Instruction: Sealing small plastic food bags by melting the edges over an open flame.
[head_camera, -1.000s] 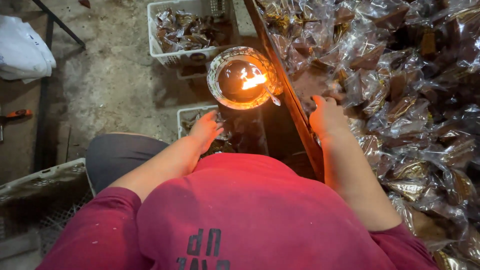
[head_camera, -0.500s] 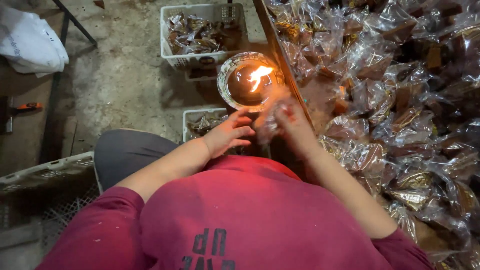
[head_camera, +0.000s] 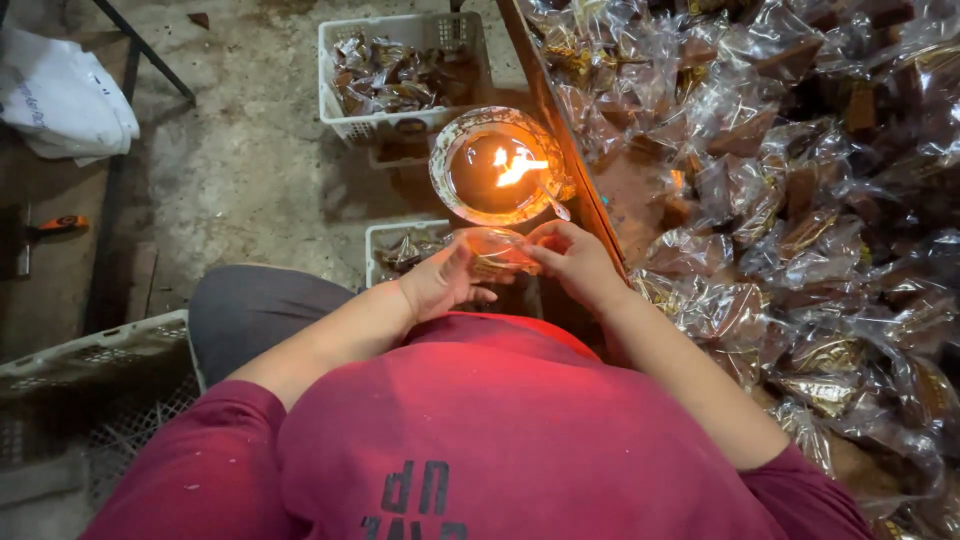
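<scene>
Both hands hold one small clear plastic packet (head_camera: 497, 250) in front of my chest, just below a round glass bowl (head_camera: 497, 170) with a burning flame inside. My left hand (head_camera: 445, 282) grips the packet's left side. My right hand (head_camera: 570, 262) pinches its right end with the fingers curled over it. The packet looks to hold a brown piece; its edge closest to the flame is hard to make out.
A table (head_camera: 640, 190) on the right is heaped with many clear packets of brown pieces (head_camera: 790, 200). A white crate (head_camera: 400, 75) of packets stands on the floor beyond the bowl, another crate (head_camera: 400, 250) under my hands. A mesh crate (head_camera: 90, 370) sits at the left.
My right hand came off the table pile and met my left hand under the flame bowl. Both now hold a packet together, closer to my chest.
</scene>
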